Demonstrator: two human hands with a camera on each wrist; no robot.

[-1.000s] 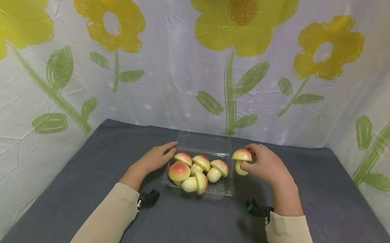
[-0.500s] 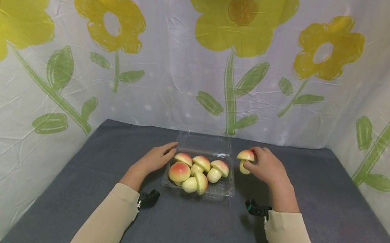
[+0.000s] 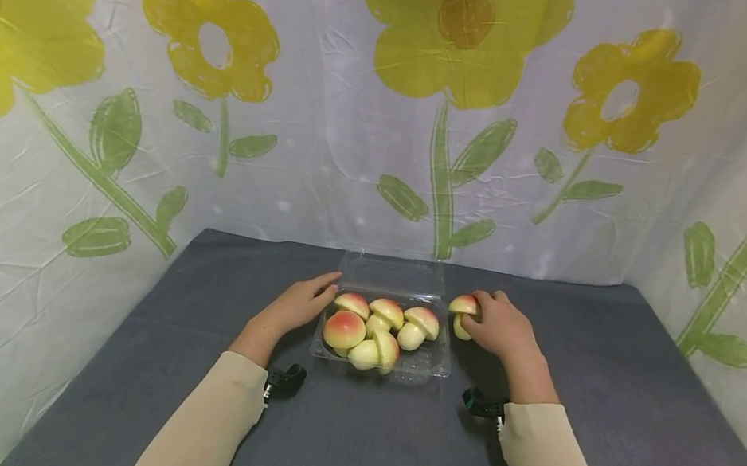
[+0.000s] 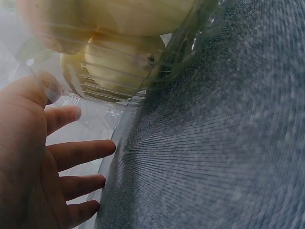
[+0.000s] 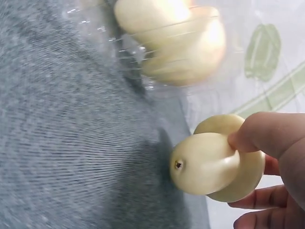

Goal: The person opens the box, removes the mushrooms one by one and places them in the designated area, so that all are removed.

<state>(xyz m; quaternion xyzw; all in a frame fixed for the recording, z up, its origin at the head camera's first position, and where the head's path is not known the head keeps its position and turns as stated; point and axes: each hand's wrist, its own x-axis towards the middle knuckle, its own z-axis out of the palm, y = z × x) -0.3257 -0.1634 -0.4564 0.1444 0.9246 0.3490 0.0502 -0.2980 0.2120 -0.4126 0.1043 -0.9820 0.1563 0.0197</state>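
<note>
My right hand (image 3: pixel 504 329) pinches a toy mushroom (image 3: pixel 465 306) with a red-and-yellow cap, just right of a clear plastic box (image 3: pixel 432 366). In the right wrist view the thumb presses the pale stem of this mushroom (image 5: pixel 205 162), fingers behind the cap. It is low over the table; whether it touches the cloth I cannot tell. Several similar mushrooms (image 3: pixel 385 314) lie in the box at various tilts. My left hand (image 3: pixel 293 306) is at the box's left side, fingers extended. The left wrist view shows its thumb (image 4: pixel 35 88) against the clear wall.
The box's clear lid (image 3: pixel 392 274) is folded back towards the rear of the table. Dark grey cloth (image 3: pixel 343 438) covers the tabletop. A white curtain (image 3: pixel 315 136) with yellow flowers stands behind and at both sides. Black straps (image 3: pixel 284 381) sit at the wrists.
My right hand shifts slightly right with the mushroom, then back left and lower, nearer the table beside the box. The left hand and the box stay put.
</note>
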